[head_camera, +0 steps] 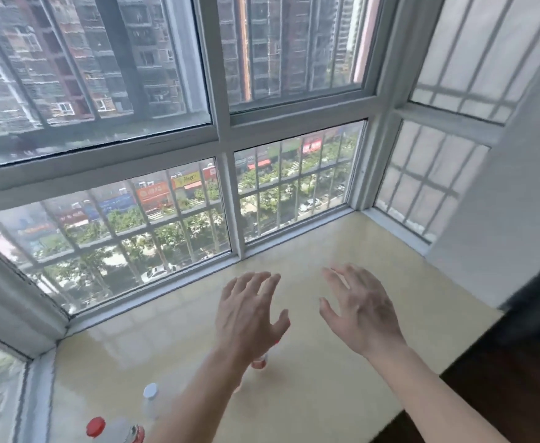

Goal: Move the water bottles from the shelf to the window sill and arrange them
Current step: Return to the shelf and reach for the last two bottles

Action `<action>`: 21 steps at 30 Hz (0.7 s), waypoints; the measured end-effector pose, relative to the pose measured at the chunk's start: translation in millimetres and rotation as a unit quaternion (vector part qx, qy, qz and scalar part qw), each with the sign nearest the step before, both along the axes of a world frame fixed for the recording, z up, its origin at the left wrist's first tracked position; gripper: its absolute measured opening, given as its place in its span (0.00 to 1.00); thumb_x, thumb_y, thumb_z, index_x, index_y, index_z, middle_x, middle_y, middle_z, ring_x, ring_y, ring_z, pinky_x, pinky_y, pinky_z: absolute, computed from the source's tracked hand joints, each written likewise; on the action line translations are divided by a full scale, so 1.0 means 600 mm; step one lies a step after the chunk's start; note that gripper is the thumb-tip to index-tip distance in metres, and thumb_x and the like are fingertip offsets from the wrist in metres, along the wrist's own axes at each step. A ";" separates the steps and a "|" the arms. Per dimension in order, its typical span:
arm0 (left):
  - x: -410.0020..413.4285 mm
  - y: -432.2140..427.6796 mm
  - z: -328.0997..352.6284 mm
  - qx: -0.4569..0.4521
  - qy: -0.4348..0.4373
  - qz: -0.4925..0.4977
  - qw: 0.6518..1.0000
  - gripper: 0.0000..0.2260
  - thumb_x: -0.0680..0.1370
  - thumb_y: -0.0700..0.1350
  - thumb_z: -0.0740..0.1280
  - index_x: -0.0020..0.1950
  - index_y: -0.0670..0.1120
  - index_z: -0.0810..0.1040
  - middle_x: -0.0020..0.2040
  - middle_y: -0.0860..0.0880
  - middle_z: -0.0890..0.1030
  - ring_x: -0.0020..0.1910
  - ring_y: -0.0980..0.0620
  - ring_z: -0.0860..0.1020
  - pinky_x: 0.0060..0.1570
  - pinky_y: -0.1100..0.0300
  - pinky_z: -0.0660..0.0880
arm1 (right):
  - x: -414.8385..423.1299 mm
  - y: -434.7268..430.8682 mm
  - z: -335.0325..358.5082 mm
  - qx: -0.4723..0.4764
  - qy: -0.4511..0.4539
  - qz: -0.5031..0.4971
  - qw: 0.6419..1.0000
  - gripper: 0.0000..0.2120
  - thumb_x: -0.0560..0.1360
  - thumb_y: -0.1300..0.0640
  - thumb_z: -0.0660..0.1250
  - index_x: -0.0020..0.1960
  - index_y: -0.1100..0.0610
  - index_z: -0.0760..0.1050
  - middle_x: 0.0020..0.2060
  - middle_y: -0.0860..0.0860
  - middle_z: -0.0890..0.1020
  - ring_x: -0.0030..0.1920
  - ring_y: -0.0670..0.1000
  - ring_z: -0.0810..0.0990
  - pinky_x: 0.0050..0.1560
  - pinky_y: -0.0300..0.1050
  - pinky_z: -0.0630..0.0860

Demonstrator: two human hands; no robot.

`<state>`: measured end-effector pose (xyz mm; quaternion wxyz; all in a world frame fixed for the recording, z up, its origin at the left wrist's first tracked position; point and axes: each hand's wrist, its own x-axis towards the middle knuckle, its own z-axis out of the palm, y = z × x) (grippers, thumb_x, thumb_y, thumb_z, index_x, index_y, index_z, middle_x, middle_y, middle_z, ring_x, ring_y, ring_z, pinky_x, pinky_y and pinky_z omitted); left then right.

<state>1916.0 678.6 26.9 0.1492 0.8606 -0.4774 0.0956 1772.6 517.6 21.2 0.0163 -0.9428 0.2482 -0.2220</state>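
Observation:
My left hand [246,311] and my right hand [360,311] hover side by side above the pale yellow window sill [326,251], fingers spread, holding nothing. A clear bottle with a red label [259,361] stands on the sill, mostly hidden under my left wrist. Near the lower left stands a clear bottle with a white cap [150,398]. At the bottom edge a clear bottle with a red cap [97,428] shows only its top, with another red-labelled bottle [136,434] beside it. No shelf is in view.
Barred window panes [134,225] enclose the sill at the back and left; a frosted pane [422,183] and a white wall [502,235] close the right end. A dark wooden surface [502,394] borders the sill's front right edge.

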 end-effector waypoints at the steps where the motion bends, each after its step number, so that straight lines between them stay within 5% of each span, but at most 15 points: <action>1: -0.009 -0.015 -0.005 -0.003 0.003 -0.023 1.000 0.28 0.72 0.62 0.61 0.69 0.52 0.73 0.64 0.54 0.78 0.64 0.49 0.74 0.65 0.50 0.70 | -0.026 -0.001 0.000 -0.003 0.005 -0.027 1.000 0.24 0.74 0.45 0.60 0.64 0.55 0.77 0.59 0.52 0.80 0.62 0.57 0.77 0.63 0.54 0.76; 13: -0.252 -0.185 -0.005 -0.025 0.016 -0.310 0.950 0.27 0.72 0.61 0.60 0.67 0.51 0.74 0.63 0.52 0.79 0.62 0.46 0.76 0.61 0.49 0.70 | -0.390 0.027 0.006 -0.012 0.040 -0.337 0.941 0.23 0.75 0.47 0.63 0.66 0.56 0.77 0.59 0.54 0.79 0.64 0.58 0.75 0.68 0.55 0.71; 21: -0.389 -0.259 -0.012 -0.001 0.009 -0.422 0.907 0.27 0.73 0.61 0.61 0.69 0.51 0.72 0.66 0.51 0.77 0.64 0.45 0.74 0.64 0.48 0.68 | -0.527 0.048 -0.018 -0.003 0.020 -0.421 0.907 0.22 0.74 0.49 0.66 0.65 0.56 0.77 0.59 0.55 0.80 0.62 0.58 0.76 0.65 0.56 0.73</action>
